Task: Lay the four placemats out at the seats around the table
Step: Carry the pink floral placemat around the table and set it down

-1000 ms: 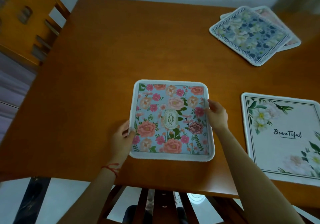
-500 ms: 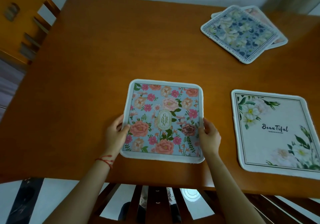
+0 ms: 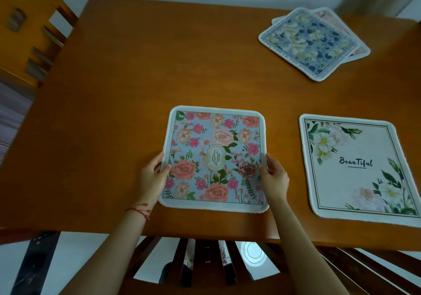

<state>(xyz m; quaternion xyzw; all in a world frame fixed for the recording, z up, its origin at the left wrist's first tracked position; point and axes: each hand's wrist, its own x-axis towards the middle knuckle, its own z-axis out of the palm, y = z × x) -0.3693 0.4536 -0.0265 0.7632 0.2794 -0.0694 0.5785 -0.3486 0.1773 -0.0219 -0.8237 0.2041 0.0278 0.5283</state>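
A blue placemat with pink flowers and a "Garden" label (image 3: 215, 158) lies flat near the table's front edge. My left hand (image 3: 152, 176) grips its left edge, thumb on top. My right hand (image 3: 274, 176) grips its right edge the same way. To the right lies a white "Beautiful" placemat (image 3: 360, 169), flat at the front right. At the far right, a navy floral placemat (image 3: 307, 43) rests skewed on top of a pinkish placemat (image 3: 357, 50), which is mostly hidden.
The wooden table (image 3: 136, 78) fills the view. A slatted wooden chair back (image 3: 205, 262) stands just below the front edge under my arms. Another wooden chair (image 3: 29, 39) stands at the far left. A white wall runs behind the table.
Both hands slid the Garden placemat slightly toward the front edge and squared it; my right hand moved down along its right edge. The view shifted a little.
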